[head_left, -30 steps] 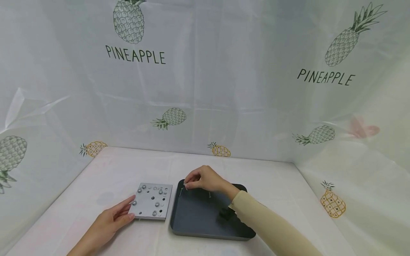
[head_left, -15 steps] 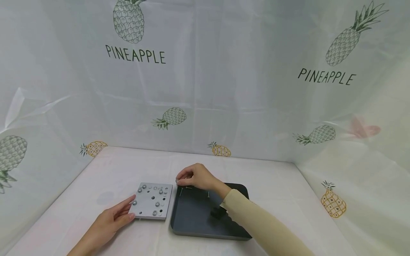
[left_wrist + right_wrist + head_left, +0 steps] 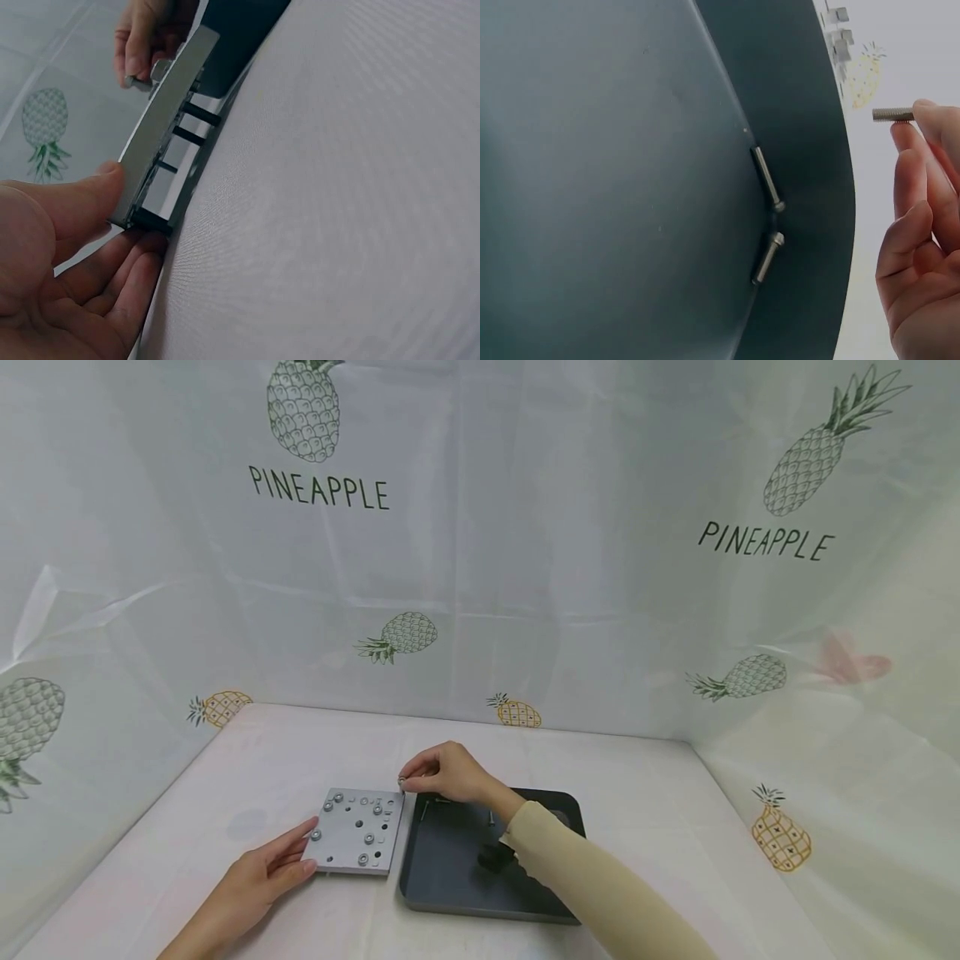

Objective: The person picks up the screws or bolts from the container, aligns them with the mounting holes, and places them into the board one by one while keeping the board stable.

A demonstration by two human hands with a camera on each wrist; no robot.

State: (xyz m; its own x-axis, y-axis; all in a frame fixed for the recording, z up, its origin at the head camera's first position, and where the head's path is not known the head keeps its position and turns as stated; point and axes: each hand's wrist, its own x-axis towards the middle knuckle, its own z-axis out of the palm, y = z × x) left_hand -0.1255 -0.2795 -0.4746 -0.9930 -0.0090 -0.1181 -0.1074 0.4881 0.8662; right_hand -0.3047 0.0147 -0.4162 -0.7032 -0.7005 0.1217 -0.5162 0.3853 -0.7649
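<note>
My left hand [image 3: 255, 881] grips the left edge of a square silver metal plate [image 3: 343, 841], thumb on top and fingers beneath in the left wrist view. Several bolt heads and holes show on the plate's top face. Seen from the side, dark bolt shafts [image 3: 201, 114] stick out under the plate [image 3: 169, 120]. At the plate's far right corner, my right hand [image 3: 453, 774] pinches a small bolt [image 3: 891, 115] between thumb and fingertips. The bolt's threaded end points out past the fingertips in the right wrist view.
A dark grey tray [image 3: 450, 881] stands just right of the plate, under my right forearm. Two bolts lie by its inner corner, an upper bolt [image 3: 768, 178] and a lower bolt [image 3: 768, 259]. A black object [image 3: 493, 858] also sits in it. A pineapple-print sheet [image 3: 570, 652] hangs behind.
My right hand has moved left with the bolt, from over the tray's far left corner to the plate's far right corner. The left hand and plate stay put.
</note>
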